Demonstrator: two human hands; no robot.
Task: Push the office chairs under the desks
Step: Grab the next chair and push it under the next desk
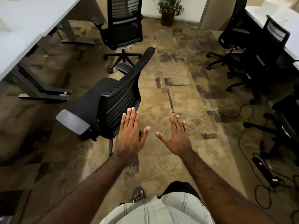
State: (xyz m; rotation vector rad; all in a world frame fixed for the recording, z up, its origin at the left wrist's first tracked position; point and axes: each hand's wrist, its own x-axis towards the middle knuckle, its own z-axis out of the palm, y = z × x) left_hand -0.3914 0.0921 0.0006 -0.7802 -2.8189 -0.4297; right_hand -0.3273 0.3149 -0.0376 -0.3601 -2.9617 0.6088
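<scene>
A black office chair (113,96) stands on the carpet just ahead of me, its seat turned toward the white desk on the left (24,29) and its mesh backrest facing me. My left hand (131,136) is flat and open, fingers overlapping the lower backrest; I cannot tell if it touches. My right hand (176,136) hovers open over bare carpet, right of the chair. A second black chair (123,25) stands farther back, out from the left desk. Two more chairs (252,50) sit close against the white desk on the right (291,41).
A potted plant (168,12) stands at the far wall. A power strip (263,170) and loose cables lie on the floor at the right. Metal desk legs (43,94) rest on the carpet at the left. An open aisle of carpet runs down the middle.
</scene>
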